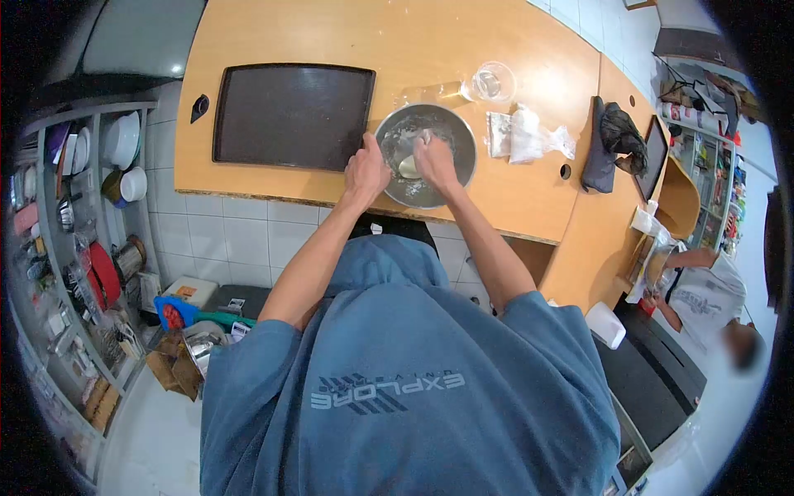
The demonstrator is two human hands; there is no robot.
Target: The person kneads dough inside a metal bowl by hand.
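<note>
A round metal bowl [471,157] sits near the front edge of the wooden table, its inside walls smeared with white powder. My left hand [366,171] grips the bowl's left rim, thumb side toward the bowl. Inside the bowl, my right hand [436,161] is closed and pressed against a smooth cream-coloured lump that looks like dough [408,168]. White residue shows on the fingers of that hand. How far the fingers wrap into the lump is hidden.
A dark baking tray [294,116] lies left of the bowl. Behind and right are a clear plastic cup [495,83] and white plastic bags [529,135]. Black bags [622,139] lie farther right. Another person [703,289] works at the right. Shelves [91,248] stand left.
</note>
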